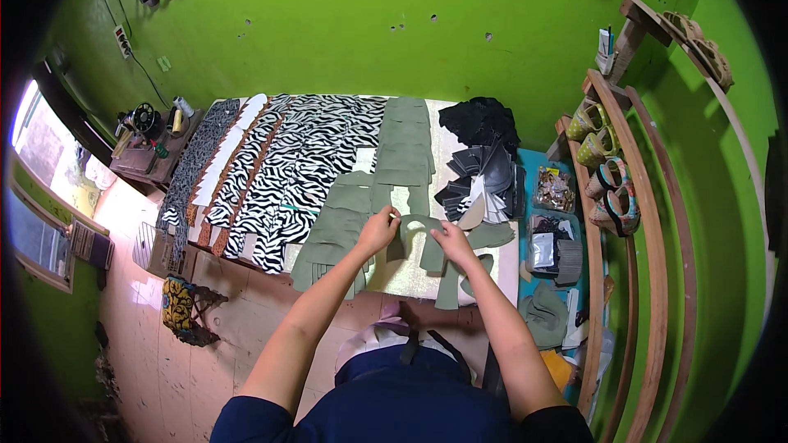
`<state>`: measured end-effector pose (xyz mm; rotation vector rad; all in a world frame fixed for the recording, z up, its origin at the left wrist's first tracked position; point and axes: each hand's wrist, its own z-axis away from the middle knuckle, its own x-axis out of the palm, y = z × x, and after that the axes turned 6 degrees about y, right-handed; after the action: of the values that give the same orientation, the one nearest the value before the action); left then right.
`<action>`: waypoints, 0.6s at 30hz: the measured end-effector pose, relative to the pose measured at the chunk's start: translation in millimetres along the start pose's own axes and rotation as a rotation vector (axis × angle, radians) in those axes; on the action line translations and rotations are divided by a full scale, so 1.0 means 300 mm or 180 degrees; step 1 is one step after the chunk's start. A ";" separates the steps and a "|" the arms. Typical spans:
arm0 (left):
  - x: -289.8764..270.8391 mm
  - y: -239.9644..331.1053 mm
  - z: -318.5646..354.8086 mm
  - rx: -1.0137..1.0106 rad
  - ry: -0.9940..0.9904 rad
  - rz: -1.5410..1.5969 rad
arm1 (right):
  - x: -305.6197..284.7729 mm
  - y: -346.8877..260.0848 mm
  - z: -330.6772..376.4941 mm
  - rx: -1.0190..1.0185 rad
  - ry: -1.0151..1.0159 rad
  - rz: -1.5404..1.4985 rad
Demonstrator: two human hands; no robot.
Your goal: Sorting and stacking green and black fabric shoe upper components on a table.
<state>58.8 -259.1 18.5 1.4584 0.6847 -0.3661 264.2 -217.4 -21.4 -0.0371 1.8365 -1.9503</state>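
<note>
Head view's up on my remote feed. I've got an olive-green arch-shaped piece of thin, flexible sheet [421, 219] between the two hands, over the pale shimmery desk [392, 280]. How's the grip?

Right hand [453, 244]: thumb and fingers clamped on the arch's right side. Left hand [379, 231]: fingertips bunched at its left side, something small and pale there. Can't tell from here whether they pinch the piece.

So what's your worry?

Uneven pull, mostly. If the right tugs while the left is slack, the narrow curve could twist or stretch.

Anything around it?

Yep. Loose olive-green curved pieces [491, 235] just beside the right hand: same colour, so I could see a mix-up. Long olive-green flared strip [448, 290] lies at the front edge; a brush from the right forearm could drop it.

And left?

Overlapping rows of olive-green flat pieces [335, 223]. Left forearm crosses their near corner in my view; a low elbow could drag them out of line.
</note>
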 end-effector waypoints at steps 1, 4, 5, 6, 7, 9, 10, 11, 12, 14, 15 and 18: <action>0.005 -0.014 -0.007 -0.0019 0.0003 -0.0021 | 0.013 0.007 -0.007 -0.0041 0.0012 0.0205; -0.001 -0.039 -0.030 -0.0262 -0.0266 -0.0131 | 0.030 -0.003 -0.019 -0.0005 0.0043 0.0519; 0.001 -0.046 -0.039 -0.0263 -0.0295 -0.0134 | 0.035 -0.004 -0.024 -0.0199 0.0354 0.0423; 0.003 -0.047 -0.044 0.0018 -0.0109 -0.0208 | 0.035 -0.006 -0.023 -0.0393 0.0671 0.0334; 0.005 -0.049 -0.049 0.0299 0.0077 -0.0278 | 0.017 -0.008 -0.025 -0.0368 0.0689 0.0335; 0.009 -0.029 -0.053 0.0633 0.0195 -0.0499 | -0.065 -0.022 -0.027 -0.1320 0.1077 0.1512; 0.008 -0.027 -0.054 0.0942 0.0370 -0.0725 | -0.092 -0.048 -0.018 -0.1309 0.1070 0.1519; 0.012 -0.030 -0.055 0.0934 0.0363 -0.0716 | -0.122 -0.075 -0.004 -0.0818 0.0635 0.1490; 0.023 -0.026 -0.053 0.1023 0.0262 -0.0667 | -0.154 -0.088 0.007 -0.0318 0.0222 0.1450; 0.043 -0.017 -0.049 0.1120 0.0148 -0.0606 | -0.191 -0.079 0.013 -0.0312 0.0275 0.1672; 0.053 -0.005 -0.050 0.1018 -0.0090 -0.0530 | -0.204 -0.073 0.021 -0.0434 0.0833 0.1984; 0.094 0.021 -0.054 0.1058 -0.0297 -0.0494 | -0.219 -0.059 0.027 -0.0266 0.1629 0.2380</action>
<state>80.9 -237.8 6.3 1.6930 0.6859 -0.6901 320.1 -202.3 15.2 1.0496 1.8334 -1.4100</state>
